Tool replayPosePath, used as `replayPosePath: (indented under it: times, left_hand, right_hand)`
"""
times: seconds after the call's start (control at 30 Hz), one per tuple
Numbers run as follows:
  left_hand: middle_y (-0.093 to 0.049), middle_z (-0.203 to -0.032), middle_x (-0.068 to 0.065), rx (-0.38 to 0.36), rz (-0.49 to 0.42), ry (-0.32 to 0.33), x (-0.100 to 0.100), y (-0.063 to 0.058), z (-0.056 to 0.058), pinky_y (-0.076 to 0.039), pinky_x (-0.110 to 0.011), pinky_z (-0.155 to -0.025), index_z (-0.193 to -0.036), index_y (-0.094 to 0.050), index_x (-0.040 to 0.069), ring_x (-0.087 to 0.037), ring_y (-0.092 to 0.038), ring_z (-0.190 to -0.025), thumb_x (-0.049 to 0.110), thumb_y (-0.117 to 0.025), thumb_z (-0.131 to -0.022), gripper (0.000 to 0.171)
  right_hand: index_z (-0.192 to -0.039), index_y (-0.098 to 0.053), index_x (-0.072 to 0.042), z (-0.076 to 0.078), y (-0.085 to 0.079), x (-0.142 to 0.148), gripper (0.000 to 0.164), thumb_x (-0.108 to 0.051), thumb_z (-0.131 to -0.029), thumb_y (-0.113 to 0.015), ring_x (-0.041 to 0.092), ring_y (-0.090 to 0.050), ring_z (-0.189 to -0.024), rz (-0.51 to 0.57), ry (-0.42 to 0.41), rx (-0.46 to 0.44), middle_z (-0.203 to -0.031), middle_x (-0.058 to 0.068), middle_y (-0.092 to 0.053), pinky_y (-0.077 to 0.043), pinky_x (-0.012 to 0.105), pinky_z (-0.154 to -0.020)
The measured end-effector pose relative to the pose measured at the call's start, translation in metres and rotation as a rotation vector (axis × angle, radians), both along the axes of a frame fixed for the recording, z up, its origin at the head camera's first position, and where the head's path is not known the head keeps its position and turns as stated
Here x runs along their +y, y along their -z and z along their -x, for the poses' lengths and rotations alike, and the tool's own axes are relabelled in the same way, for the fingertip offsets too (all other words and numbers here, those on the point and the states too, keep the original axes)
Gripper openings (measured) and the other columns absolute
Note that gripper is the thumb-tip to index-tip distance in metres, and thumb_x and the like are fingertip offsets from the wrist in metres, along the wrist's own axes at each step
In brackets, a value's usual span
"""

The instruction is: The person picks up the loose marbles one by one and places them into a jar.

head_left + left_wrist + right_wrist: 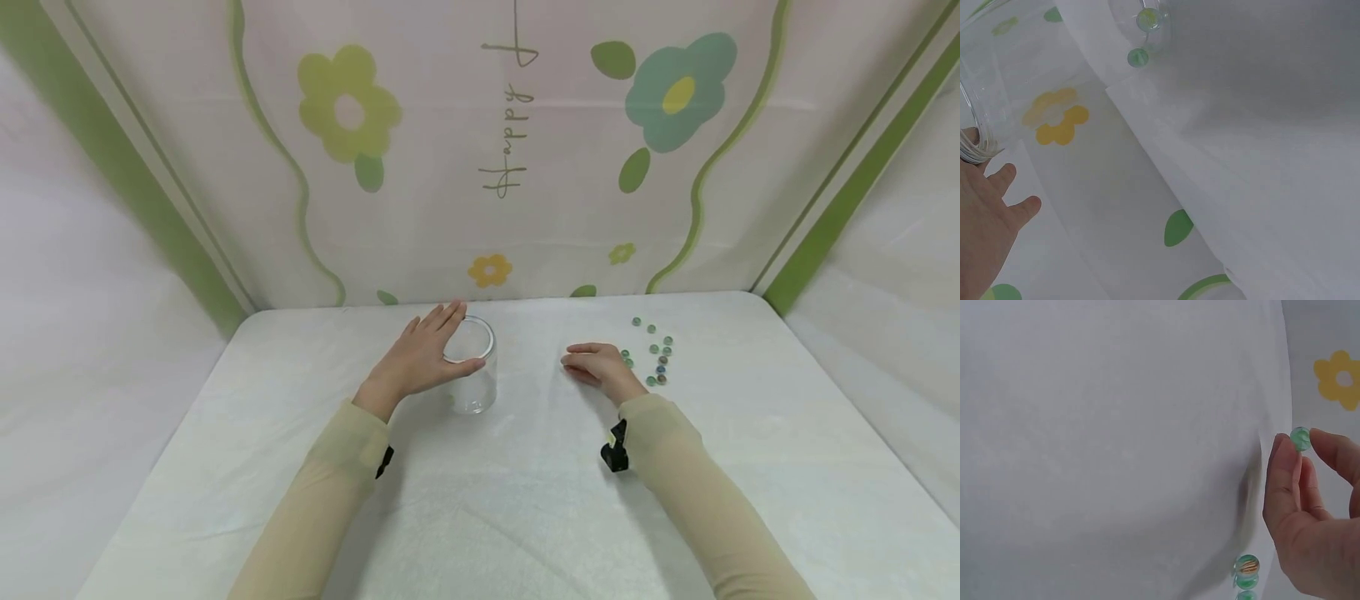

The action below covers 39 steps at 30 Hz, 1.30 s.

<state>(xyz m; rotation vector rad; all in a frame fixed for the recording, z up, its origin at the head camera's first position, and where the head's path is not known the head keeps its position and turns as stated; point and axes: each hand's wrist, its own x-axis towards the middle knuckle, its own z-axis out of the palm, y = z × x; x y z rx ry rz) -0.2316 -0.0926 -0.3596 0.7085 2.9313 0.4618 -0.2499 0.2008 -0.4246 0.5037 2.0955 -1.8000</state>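
A clear glass jar (480,387) stands upright on the white-covered table, its mouth upward. My left hand (420,354) holds it near the rim from the left, the thumb across the near side and the fingers behind. In the left wrist view, a green marble (1147,20) shows through the glass at the jar's base, with a second green spot beside it. To the right of the jar, my right hand (596,364) pinches a green marble (1300,439) between thumb and fingertips. It is raised above the cloth in the right wrist view.
Several loose marbles (662,360), mostly green, lie scattered on the table just right of the right hand. Behind the table's far edge hangs a flower-printed curtain (420,225); pale cloth walls flank both sides. A small black camera (615,450) sits at the right wrist.
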Motion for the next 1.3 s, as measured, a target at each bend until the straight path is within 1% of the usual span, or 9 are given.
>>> replayPosePath:
  times: [0.1, 0.23, 0.33, 0.47, 0.57, 0.67, 0.8, 1.03, 1.3]
  left_hand:
    - [-0.011, -0.163, 0.000, -0.002, -0.001, 0.001, 0.000, 0.000, 0.000, -0.010, -0.053, -0.122, -0.155, -0.009, 0.017, -0.025, -0.010, -0.151, 0.067, -0.047, -0.088, 0.092]
    - [-0.011, -0.163, 0.000, -0.003, 0.001, 0.000, 0.000, 0.000, -0.001, -0.010, -0.053, -0.122, -0.155, -0.009, 0.017, -0.025, -0.010, -0.151, 0.067, -0.047, -0.088, 0.092]
    - [-0.011, -0.163, 0.000, -0.002, 0.002, 0.000, 0.001, 0.000, 0.000, -0.010, -0.052, -0.122, -0.155, -0.009, 0.018, -0.025, -0.011, -0.151, 0.068, -0.047, -0.087, 0.093]
    - [-0.011, -0.163, 0.001, -0.002, 0.002, -0.002, 0.002, 0.000, 0.000, -0.010, -0.052, -0.122, -0.155, -0.009, 0.018, -0.024, -0.011, -0.151, 0.068, -0.047, -0.087, 0.093]
    - [-0.012, -0.163, 0.000, -0.001, 0.002, -0.003, 0.002, 0.000, 0.000, -0.010, -0.052, -0.122, -0.155, -0.009, 0.018, -0.024, -0.011, -0.151, 0.068, -0.048, -0.087, 0.093]
    - [-0.012, -0.163, 0.000, 0.001, 0.004, -0.003, 0.003, 0.001, 0.001, -0.011, -0.052, -0.122, -0.155, -0.010, 0.017, -0.025, -0.012, -0.151, 0.068, -0.047, -0.087, 0.093]
    - [-0.011, -0.163, 0.000, 0.000, 0.011, -0.003, 0.003, 0.002, 0.002, -0.011, -0.052, -0.122, -0.155, -0.009, 0.018, -0.025, -0.012, -0.151, 0.068, -0.046, -0.088, 0.092]
    - [-0.011, -0.163, 0.001, -0.011, 0.004, -0.006, 0.003, 0.001, 0.001, -0.010, -0.051, -0.122, -0.155, -0.009, 0.018, -0.023, -0.011, -0.151, 0.069, -0.046, -0.087, 0.092]
    - [-0.011, -0.163, 0.001, -0.005, -0.004, -0.007, 0.001, 0.002, 0.001, -0.011, -0.053, -0.122, -0.155, -0.010, 0.018, -0.021, -0.013, -0.151, 0.068, -0.047, -0.087, 0.092]
  right_hand:
    - [-0.137, -0.047, 0.005, 0.000, -0.003, -0.001, 0.050, -0.007, -0.091, -0.062, 0.000, -0.061, -0.080, 0.043, -0.013, 0.004, -0.108, 0.005, -0.059, -0.052, 0.024, -0.096]
    - [-0.139, -0.044, 0.005, -0.001, -0.007, -0.001, 0.051, -0.006, -0.091, -0.061, 0.000, -0.061, -0.080, 0.094, -0.028, 0.011, -0.106, 0.004, -0.059, -0.053, 0.019, -0.089]
    - [-0.140, -0.042, 0.005, -0.002, -0.011, -0.003, 0.052, -0.006, -0.092, -0.059, -0.001, -0.061, -0.081, 0.119, -0.048, 0.014, -0.111, 0.006, -0.059, -0.054, 0.017, -0.085]
    - [-0.141, -0.040, 0.006, -0.002, -0.017, -0.009, 0.052, -0.005, -0.093, -0.058, 0.001, -0.062, -0.085, 0.150, -0.080, 0.023, -0.118, 0.010, -0.057, -0.054, 0.018, -0.088]
    - [-0.140, -0.041, 0.007, -0.003, -0.024, -0.016, 0.051, -0.005, -0.093, -0.058, 0.002, -0.063, -0.084, 0.161, -0.101, 0.045, -0.111, 0.008, -0.059, -0.054, 0.018, -0.087]
    - [-0.138, -0.042, 0.008, -0.002, -0.031, -0.024, 0.050, -0.005, -0.092, -0.059, 0.003, -0.064, -0.082, 0.157, -0.112, 0.062, -0.103, 0.004, -0.061, -0.053, 0.023, -0.094]
    - [-0.135, -0.046, 0.005, -0.002, -0.043, -0.032, 0.047, -0.006, -0.092, -0.060, 0.004, -0.064, -0.084, 0.154, -0.125, 0.074, -0.102, 0.003, -0.061, -0.046, 0.034, -0.106]
    - [-0.132, -0.049, 0.005, -0.005, -0.068, -0.043, 0.042, -0.005, -0.092, -0.059, 0.004, -0.065, -0.084, 0.181, -0.160, 0.145, -0.096, 0.000, -0.062, -0.054, 0.021, -0.091]
    - [-0.131, -0.052, 0.003, -0.009, -0.089, -0.066, 0.040, -0.007, -0.093, -0.059, 0.004, -0.064, -0.086, 0.191, -0.206, 0.183, -0.100, 0.002, -0.061, -0.048, 0.032, -0.104]
